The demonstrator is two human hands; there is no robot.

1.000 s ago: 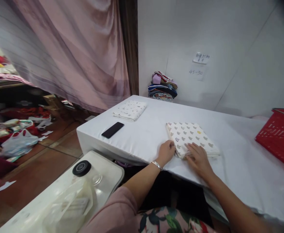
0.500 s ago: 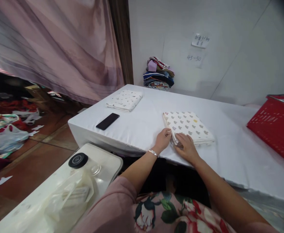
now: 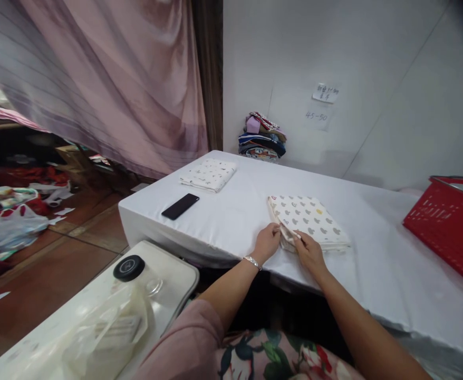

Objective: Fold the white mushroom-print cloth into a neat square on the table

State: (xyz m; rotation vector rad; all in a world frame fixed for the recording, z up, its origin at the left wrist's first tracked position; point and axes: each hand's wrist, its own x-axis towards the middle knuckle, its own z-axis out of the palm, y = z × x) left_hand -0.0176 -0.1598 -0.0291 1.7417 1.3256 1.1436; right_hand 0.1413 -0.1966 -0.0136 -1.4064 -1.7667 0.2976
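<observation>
right of the frame's centre, a folded patterned cloth (image 3: 308, 216) is laid on the white table (image 3: 231, 216), its lower-left edge pinched by the left hand (image 3: 267, 241) and right hand (image 3: 309, 254), each grip clamped on it.

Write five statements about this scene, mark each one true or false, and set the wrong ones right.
1. The left hand and the right hand both touch the grey-print cloth. True.
2. The phone lies on top of the grey-print cloth. False: the phone lies on the white table, apart from that cloth.
3. The bracelet is on the right wrist. False: the bracelet is on the left wrist.
4. The red basket is to the right of the grey-print cloth. True.
5. The second folded cloth lies on the floor. False: it lies on the white table.
</observation>
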